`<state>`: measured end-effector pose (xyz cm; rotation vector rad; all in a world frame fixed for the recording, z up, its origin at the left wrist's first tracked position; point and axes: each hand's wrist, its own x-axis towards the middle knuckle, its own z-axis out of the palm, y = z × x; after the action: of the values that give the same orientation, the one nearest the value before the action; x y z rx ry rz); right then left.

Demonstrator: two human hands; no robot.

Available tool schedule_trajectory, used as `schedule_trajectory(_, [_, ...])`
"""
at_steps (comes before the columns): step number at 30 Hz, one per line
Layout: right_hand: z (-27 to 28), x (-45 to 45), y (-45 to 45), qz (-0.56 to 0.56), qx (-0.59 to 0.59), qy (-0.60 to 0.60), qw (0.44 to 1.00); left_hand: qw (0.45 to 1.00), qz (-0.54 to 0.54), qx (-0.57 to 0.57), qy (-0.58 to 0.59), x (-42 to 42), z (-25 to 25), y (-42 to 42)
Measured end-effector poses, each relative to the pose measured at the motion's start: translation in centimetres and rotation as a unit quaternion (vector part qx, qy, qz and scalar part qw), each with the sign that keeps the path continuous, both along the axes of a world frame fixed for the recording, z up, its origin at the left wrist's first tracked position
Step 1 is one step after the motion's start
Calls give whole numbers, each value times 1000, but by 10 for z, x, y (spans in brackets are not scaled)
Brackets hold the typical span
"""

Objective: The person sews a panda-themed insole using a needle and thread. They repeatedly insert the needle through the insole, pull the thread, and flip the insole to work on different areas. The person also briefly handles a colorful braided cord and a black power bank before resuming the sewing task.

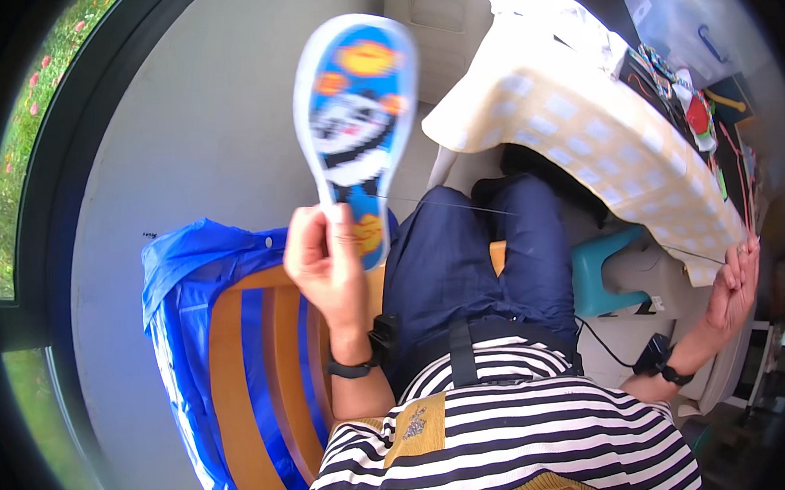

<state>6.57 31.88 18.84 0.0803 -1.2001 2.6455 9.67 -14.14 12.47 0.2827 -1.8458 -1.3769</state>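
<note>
My left hand [330, 268] pinches the narrow side of a shoe insole [353, 127] with a white rim. Its blue face carries a panda and orange patches in cross-stitch. From the insole a dark thread [457, 205] runs to the right across my thighs towards my right hand [734, 280]. That hand is raised far out to the right, with its fingertips pinched together at the thread's end. Whether a needle is between those fingertips is too small to tell.
A table with a checked cloth [545, 110] stands ahead and right, bearing white fabric, cords and a clear plastic box [680, 23]. Under its edge is a teal stool [594, 274]. A wooden chair [240, 386] draped with blue plastic [181, 276] is at left.
</note>
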Motion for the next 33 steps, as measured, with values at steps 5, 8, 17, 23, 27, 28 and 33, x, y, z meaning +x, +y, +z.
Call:
schedule_trajectory(5, [9,-12,19,32,14,-17,999,996,-11,-68,-51,-12,-10,-8])
schedule_trajectory(8, [16,-26,11,-3,29,-34,999,995,69,-77,-14,-21,-22,-27])
schedule_trajectory(17, [-30,-65,134,-257,158,-54,952,921,129,-360,79,-10,-21,-40])
schedule_trajectory(23, [-38,-54,217,-395,348,-47,849,894,145,-411,101,0,-25,-28])
schedule_trajectory(27, [-54,-29,231,-565,509,4,649,872,157,-454,90,2,-15,-19])
schedule_trajectory(28, [-58,-22,234,-579,555,-10,597,869,155,-461,88,2,-11,-18])
schedule_trajectory(33, [-78,25,246,-616,635,-113,453,860,161,-472,103,-11,-1,-12])
